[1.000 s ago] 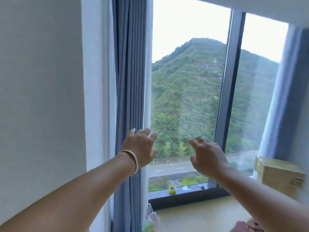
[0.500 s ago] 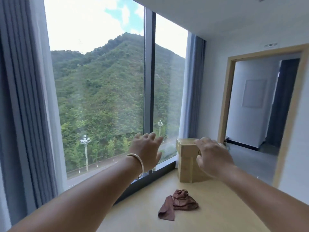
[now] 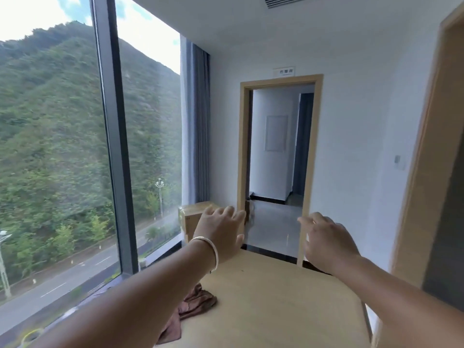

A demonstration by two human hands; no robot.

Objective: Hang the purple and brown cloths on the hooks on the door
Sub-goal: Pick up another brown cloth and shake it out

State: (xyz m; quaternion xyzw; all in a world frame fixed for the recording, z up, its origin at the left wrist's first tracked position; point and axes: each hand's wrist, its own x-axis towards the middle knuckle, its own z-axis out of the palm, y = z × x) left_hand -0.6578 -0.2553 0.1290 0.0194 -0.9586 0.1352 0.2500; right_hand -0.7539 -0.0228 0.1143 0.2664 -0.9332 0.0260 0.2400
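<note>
A crumpled brown cloth (image 3: pixel 193 310) lies on the light wooden table (image 3: pixel 271 305), partly hidden under my left forearm. My left hand (image 3: pixel 221 232), with a bracelet at the wrist, is raised above the table with relaxed fingers and holds nothing. My right hand (image 3: pixel 326 239) is raised at the same height, fingers loosely spread, also empty. Both hands hover well above and beyond the cloth. No purple cloth and no hooks are visible.
A tall window (image 3: pixel 62 146) with a dark frame fills the left side, a grey curtain (image 3: pixel 198 126) at its end. A wooden box (image 3: pixel 193 214) stands by the curtain. An open doorway (image 3: pixel 278 156) lies ahead. Another wooden door frame (image 3: pixel 426 172) runs along the right.
The view has swung right from the window and curtain to the table and doorway. Both hands stayed raised and empty in front of me.
</note>
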